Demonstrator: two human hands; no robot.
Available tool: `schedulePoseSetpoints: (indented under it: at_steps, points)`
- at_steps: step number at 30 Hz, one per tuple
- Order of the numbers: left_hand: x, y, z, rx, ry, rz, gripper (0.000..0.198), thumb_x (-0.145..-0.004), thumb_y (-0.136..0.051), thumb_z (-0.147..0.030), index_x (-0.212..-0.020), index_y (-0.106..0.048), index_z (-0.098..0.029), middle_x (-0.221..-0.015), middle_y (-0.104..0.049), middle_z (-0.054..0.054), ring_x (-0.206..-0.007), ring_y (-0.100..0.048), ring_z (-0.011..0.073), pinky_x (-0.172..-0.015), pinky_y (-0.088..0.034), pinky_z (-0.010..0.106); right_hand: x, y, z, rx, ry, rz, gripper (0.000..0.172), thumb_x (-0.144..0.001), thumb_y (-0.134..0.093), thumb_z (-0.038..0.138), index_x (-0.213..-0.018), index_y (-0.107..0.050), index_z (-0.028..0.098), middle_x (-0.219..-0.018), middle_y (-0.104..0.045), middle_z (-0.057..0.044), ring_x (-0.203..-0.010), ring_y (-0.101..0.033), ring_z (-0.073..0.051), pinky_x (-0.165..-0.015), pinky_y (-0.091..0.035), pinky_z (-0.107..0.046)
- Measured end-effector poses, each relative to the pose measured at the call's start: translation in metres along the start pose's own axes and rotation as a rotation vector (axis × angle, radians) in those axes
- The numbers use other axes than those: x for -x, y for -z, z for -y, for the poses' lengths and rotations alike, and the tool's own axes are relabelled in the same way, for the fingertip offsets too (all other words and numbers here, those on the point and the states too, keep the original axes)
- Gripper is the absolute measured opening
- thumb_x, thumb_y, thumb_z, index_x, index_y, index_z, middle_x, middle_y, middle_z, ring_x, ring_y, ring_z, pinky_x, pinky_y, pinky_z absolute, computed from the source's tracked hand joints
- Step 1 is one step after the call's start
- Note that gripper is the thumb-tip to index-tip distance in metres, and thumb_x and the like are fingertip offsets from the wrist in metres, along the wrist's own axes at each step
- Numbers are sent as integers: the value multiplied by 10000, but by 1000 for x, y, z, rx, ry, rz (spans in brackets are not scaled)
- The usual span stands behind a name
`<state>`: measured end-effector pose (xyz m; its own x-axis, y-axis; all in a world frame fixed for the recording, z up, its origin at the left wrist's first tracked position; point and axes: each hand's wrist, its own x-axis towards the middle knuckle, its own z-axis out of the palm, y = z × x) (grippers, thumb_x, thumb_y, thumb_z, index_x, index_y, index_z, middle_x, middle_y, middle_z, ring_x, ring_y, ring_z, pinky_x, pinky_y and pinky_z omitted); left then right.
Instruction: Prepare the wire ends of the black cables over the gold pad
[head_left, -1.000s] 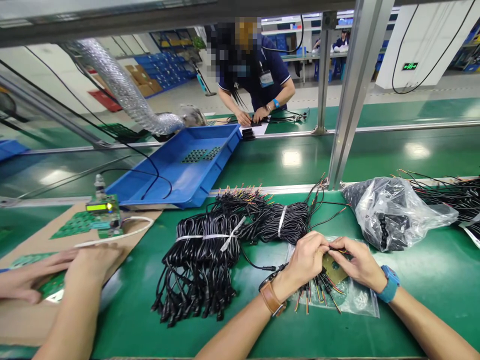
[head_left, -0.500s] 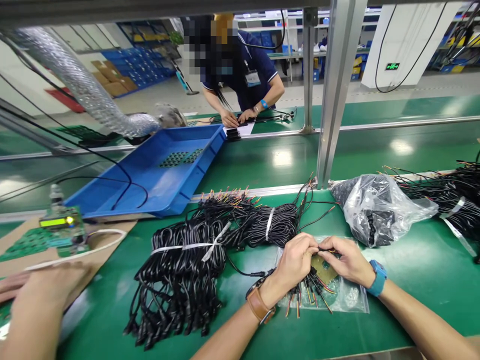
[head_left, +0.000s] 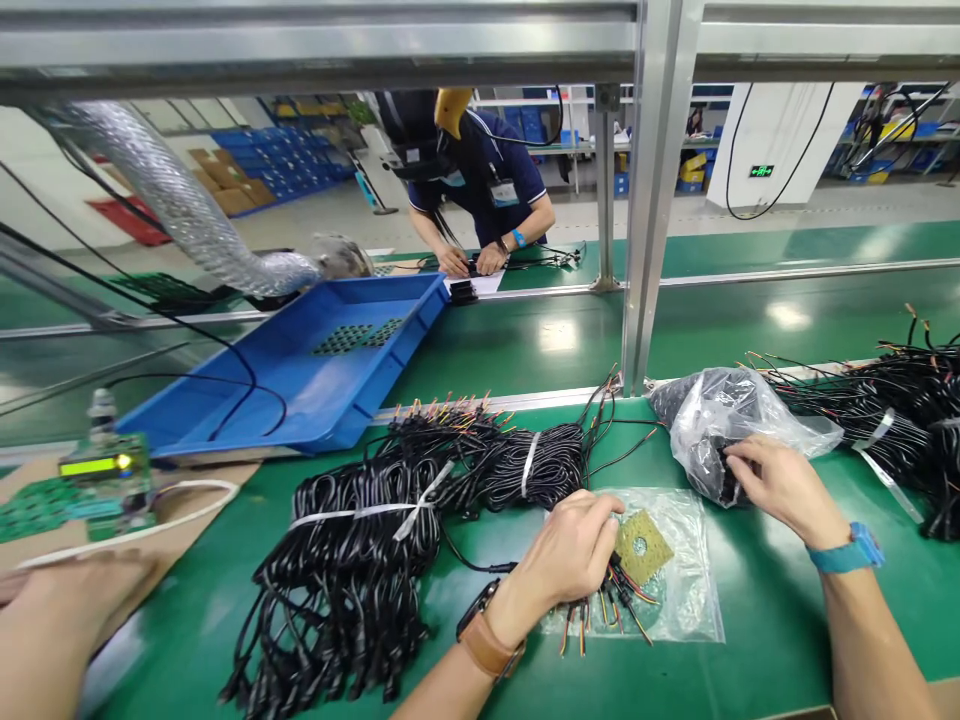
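My left hand [head_left: 571, 553] is closed over a bunch of short black cables with coloured wire ends [head_left: 609, 592], lying on a flat clear bag [head_left: 679, 600] on the green mat. A yellow-green square piece [head_left: 641, 546] sits on that bag right beside its fingers. My right hand [head_left: 780, 487] has its fingertips at the mouth of a crumpled clear plastic bag [head_left: 716, 430] holding black parts, fingers curled on the plastic. Large tied coils of black cable [head_left: 390, 540] lie to the left of my left hand.
Another person's hands [head_left: 52, 620] rest at the lower left near a green circuit board with a lit display [head_left: 97, 470] on cardboard. A tilted blue tray [head_left: 315, 360], a metal post [head_left: 646, 210], more black cables [head_left: 900, 410] at right. A person works across the belt [head_left: 480, 190].
My right hand left the yellow-green piece and moved right and up to the crumpled bag. My left hand stayed on the short cables. The view shifted rightward.
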<state>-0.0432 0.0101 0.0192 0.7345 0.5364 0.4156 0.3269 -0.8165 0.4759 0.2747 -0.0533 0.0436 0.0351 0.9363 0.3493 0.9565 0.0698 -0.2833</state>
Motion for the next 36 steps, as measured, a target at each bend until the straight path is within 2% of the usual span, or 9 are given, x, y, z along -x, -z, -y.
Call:
schedulePoseSetpoints:
  at_steps: [3, 7, 11, 14, 20, 24, 28, 31, 36]
  points:
    - [-3, -8, -1, -87, 78, -13, 194, -993, -404, -175, -1048, -589, -164, -819, -687, 72, -742, -659, 215, -707, -523, 344, 3, -7, -2, 94, 32, 168, 219, -928, -547, 261, -909, -754, 192, -917, -653, -81, -829, -659, -228, -745, -495, -323]
    - [-14, -12, -11, -159, 194, 19, 167, -977, -425, -141, -1081, -551, -169, -966, -675, 89, -915, -662, 234, -814, -543, 363, 7, -10, 8, 145, 0, 240, 160, -912, -567, 226, -880, -720, 194, -929, -594, -79, -883, -619, -235, -805, -480, -338]
    - [-37, -13, -17, -300, 264, 133, 129, -967, -482, -158, -1073, -553, -176, -1054, -632, 93, -1003, -624, 248, -857, -538, 372, 5, -11, 11, 109, 14, 252, 138, -937, -566, 203, -837, -661, 202, -933, -589, -72, -906, -586, -236, -801, -455, -334]
    - [-65, -22, -10, -417, 291, 191, 105, -973, -512, -188, -1056, -571, -164, -1057, -623, 105, -1027, -608, 256, -881, -522, 372, 3, -14, 12, 115, -5, 224, 136, -938, -564, 172, -826, -637, 197, -933, -602, -81, -905, -569, -246, -765, -435, -338]
    - [-106, -49, 8, -468, 354, 183, 100, -934, -497, -89, -946, -591, -120, -1048, -641, 162, -1033, -615, 289, -867, -484, 388, 3, -21, 11, 93, -3, 194, 140, -934, -549, 130, -820, -597, 194, -880, -641, -78, -865, -561, -245, -726, -416, -329]
    - [-93, -39, 4, -369, 359, 127, 129, -990, -422, -136, -981, -550, -149, -823, -646, 63, -774, -640, 208, -698, -455, 305, 1, -24, 5, -61, -30, 145, 125, -951, -519, 133, -932, -623, 199, -878, -668, -60, -885, -600, -239, -748, -442, -321]
    - [-57, -17, -5, 72, 293, 78, 109, -1015, -419, -193, -975, -520, -199, -685, -605, -33, -598, -579, 141, -621, -407, 248, -3, -22, 2, -146, -29, 45, 158, -999, -499, 229, -967, -649, 190, -895, -668, -80, -879, -632, -247, -801, -474, -352]
    - [-31, -9, -8, 183, 239, 158, 84, -984, -490, -155, -1035, -534, -204, -725, -657, -35, -661, -619, 145, -677, -431, 243, -4, -16, 6, -145, -18, -53, 249, -1021, -501, 331, -848, -623, 201, -793, -640, -63, -776, -620, -243, -733, -473, -355]
    - [-8, -13, -9, 14, 102, 246, 78, -989, -534, -162, -923, -568, -185, -871, -648, 28, -814, -627, 182, -725, -461, 267, 2, -3, 32, -329, 23, -348, 156, -1005, -568, 335, -939, -636, 211, -792, -685, -34, -647, -618, -178, -631, -480, -301]
